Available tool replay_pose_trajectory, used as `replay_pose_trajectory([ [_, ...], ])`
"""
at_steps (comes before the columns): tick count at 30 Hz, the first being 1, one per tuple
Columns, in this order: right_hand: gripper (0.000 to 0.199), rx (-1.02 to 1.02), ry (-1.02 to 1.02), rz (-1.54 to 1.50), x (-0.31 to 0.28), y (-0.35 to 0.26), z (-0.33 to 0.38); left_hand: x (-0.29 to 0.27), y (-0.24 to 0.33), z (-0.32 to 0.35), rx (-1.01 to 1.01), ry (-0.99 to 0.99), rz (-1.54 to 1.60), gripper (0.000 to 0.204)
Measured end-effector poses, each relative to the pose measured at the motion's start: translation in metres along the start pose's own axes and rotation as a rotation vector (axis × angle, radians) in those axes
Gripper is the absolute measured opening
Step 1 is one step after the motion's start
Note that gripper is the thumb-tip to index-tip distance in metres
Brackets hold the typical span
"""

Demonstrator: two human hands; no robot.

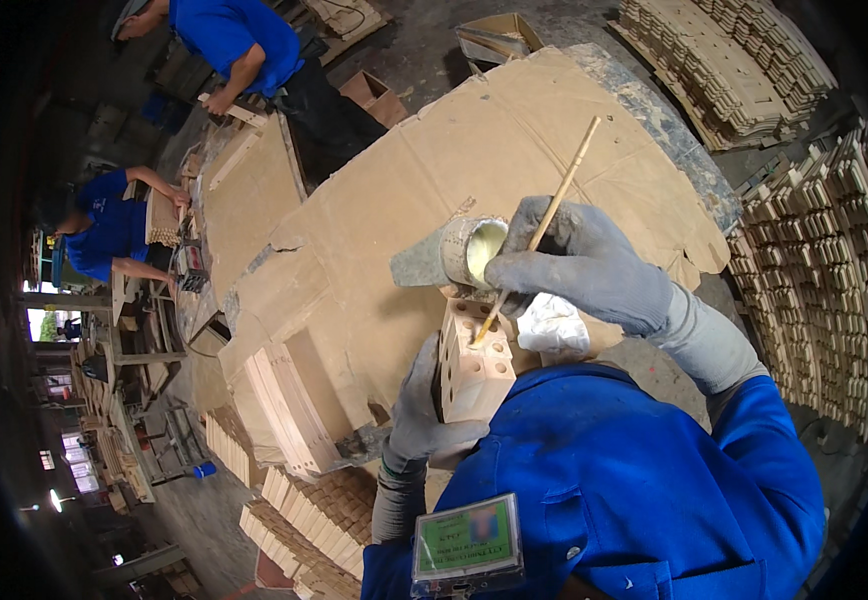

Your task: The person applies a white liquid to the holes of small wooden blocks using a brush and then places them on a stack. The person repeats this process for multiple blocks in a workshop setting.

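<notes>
In grey gloves, my left hand (419, 410) is closed around the side of a pale wooden block (477, 385) with round holes in its top and side. My right hand (584, 258) pinches a thin wooden stick (566, 185) held at a slant. Its lower tip touches the block's top, beside the holes. Just behind the block, a small cup (474, 250) lies tilted with pale yellowish stuff coating its inside. A crumpled white cloth or paper (552, 325) sits below my right hand, at the table's near edge.
Brown cardboard (434, 165) covers the table. Long wooden strips (289, 405) lie at its left near corner, with stacked wood pieces (309, 520) below. Wooden stacks (814, 270) stand on the right and far right. Two people in blue work at a table (254, 190) on the left.
</notes>
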State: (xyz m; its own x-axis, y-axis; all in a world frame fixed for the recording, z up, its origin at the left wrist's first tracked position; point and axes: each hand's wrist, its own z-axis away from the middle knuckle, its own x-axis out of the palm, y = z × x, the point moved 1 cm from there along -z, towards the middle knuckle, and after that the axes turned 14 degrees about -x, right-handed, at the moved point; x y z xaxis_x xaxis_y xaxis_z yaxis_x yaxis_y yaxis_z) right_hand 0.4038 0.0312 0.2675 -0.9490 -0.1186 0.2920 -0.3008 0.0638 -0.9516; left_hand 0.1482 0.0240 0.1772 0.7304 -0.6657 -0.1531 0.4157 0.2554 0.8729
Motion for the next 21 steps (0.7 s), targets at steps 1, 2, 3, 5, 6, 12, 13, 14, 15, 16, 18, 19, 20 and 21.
replay_pose_trajectory([
  [1,0.019,0.001,0.002,-0.016,-0.001,0.001,-0.001,0.000,0.000,0.001,0.002,0.001,0.026,0.109],
  [2,0.019,-0.017,0.019,0.028,-0.002,0.002,-0.002,0.001,0.001,0.001,0.004,0.003,0.052,0.109],
  [3,0.019,-0.034,0.036,0.072,-0.003,0.003,-0.002,0.001,0.001,0.002,0.005,0.004,0.078,0.110],
  [5,0.018,-0.038,0.038,0.074,-0.005,0.000,-0.002,-0.003,-0.003,0.002,0.015,0.017,0.042,0.110],
  [6,0.018,-0.024,0.027,0.031,-0.007,-0.005,0.001,-0.005,-0.004,0.002,0.020,0.023,0.024,0.111],
  [12,0.021,-0.002,-0.073,-0.028,0.003,-0.007,0.003,-0.004,-0.002,-0.001,0.014,0.004,-0.043,0.111],
  [13,0.021,0.018,-0.099,-0.026,0.006,-0.006,0.003,-0.004,-0.004,-0.002,0.020,0.005,-0.038,0.112],
  [14,0.021,-0.010,-0.096,-0.014,0.007,-0.005,0.004,-0.004,-0.007,-0.002,0.026,0.006,-0.033,0.112],
  [15,0.021,-0.037,-0.094,-0.002,0.008,-0.003,0.004,-0.003,-0.009,-0.002,0.033,0.007,-0.028,0.112],
  [16,0.021,-0.065,-0.093,0.010,0.008,-0.002,0.005,-0.003,-0.008,-0.002,0.027,0.008,-0.016,0.111],
  [18,0.021,-0.064,-0.105,0.050,0.009,-0.005,0.005,-0.002,-0.006,-0.002,0.017,0.012,0.007,0.110],
  [19,0.020,-0.064,-0.108,0.070,0.009,-0.006,0.006,-0.001,-0.005,-0.001,0.014,0.007,0.015,0.108],
  [20,0.020,-0.040,-0.092,0.020,0.009,-0.006,0.005,-0.001,-0.004,-0.001,0.011,0.002,0.022,0.107],
  [21,0.020,-0.017,-0.076,-0.030,0.009,-0.006,0.003,0.000,-0.003,-0.001,0.009,-0.002,0.030,0.105],
])
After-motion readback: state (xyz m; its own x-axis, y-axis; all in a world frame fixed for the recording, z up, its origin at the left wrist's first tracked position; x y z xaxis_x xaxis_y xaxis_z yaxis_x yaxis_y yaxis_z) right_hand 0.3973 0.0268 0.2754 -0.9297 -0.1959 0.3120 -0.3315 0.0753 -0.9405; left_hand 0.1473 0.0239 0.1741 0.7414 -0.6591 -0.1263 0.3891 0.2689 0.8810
